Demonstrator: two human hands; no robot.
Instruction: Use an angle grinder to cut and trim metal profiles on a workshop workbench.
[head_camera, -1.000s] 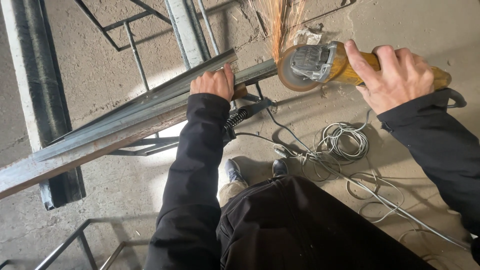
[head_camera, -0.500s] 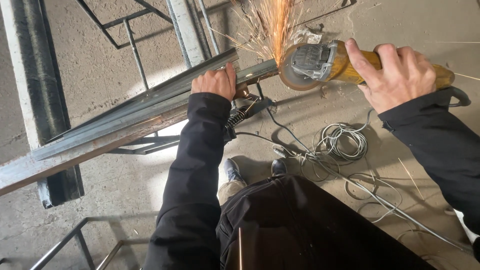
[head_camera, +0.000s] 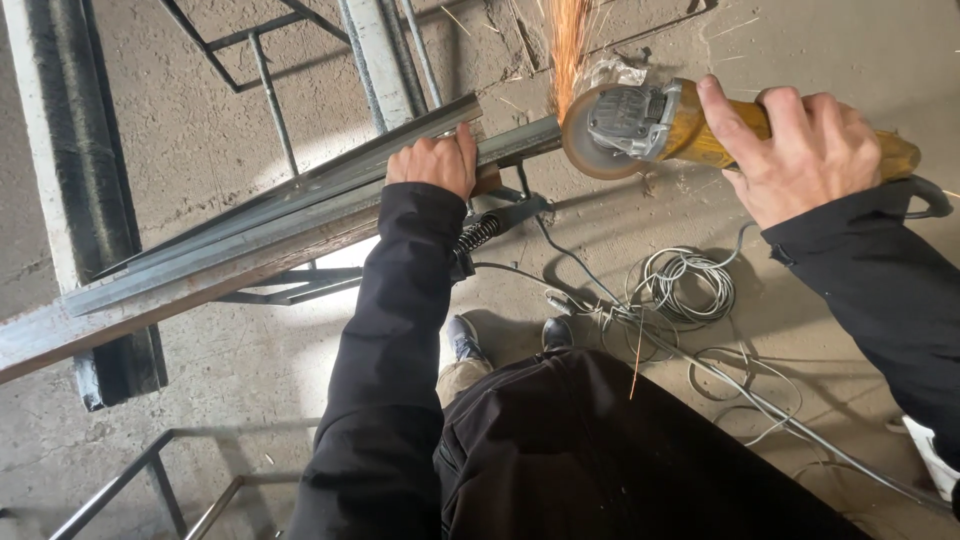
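Observation:
My right hand (head_camera: 800, 150) grips the yellow body of an angle grinder (head_camera: 650, 122). Its disc (head_camera: 585, 140) meets the right end of a long grey metal profile (head_camera: 290, 215), and orange sparks (head_camera: 568, 40) shoot upward from the contact. My left hand (head_camera: 435, 162) presses down on top of the profile, a short way left of the disc. The profile runs diagonally from lower left to upper right and rests on a metal stand.
Coiled grey cable (head_camera: 690, 285) and loose wire lie on the concrete floor to the right. A dark steel beam (head_camera: 85, 190) runs along the left. Thin metal frames (head_camera: 265, 60) lie at the top and at the bottom left. My shoes (head_camera: 465, 340) show below the profile.
The spray of sparks has stayed at the disc and narrowed upward. Both hands hold their places; the view has shifted only slightly.

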